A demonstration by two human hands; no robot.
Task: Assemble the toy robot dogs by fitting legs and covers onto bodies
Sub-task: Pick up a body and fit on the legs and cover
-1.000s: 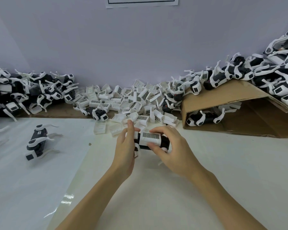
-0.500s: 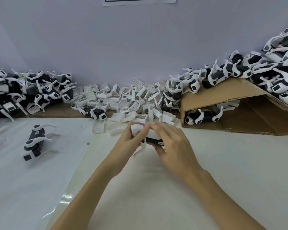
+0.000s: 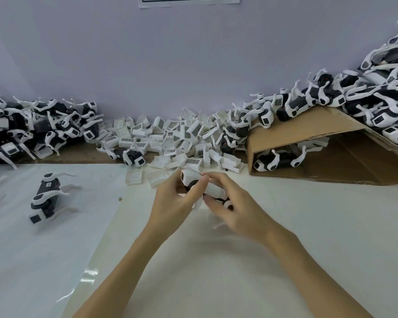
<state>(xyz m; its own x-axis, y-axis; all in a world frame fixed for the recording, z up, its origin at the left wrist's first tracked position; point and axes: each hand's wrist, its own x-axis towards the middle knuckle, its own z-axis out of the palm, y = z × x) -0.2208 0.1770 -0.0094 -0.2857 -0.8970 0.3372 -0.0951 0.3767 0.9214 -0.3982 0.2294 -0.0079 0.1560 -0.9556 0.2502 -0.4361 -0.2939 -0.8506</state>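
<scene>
The dog [image 3: 201, 185] lies with its long axis running from 10 o'clock to 4 o'clock, its white head end toward 10. White cover on top, black body beneath, a white leg hanging down. It is held just above the surface [image 3: 216, 260], centre frame. Left hand [image 3: 172, 203] and right hand [image 3: 237, 210] each have a grip curled round it.

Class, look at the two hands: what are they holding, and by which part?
Both hold one toy robot dog: left hand grips its head end, right hand its white back cover and rear.
</scene>
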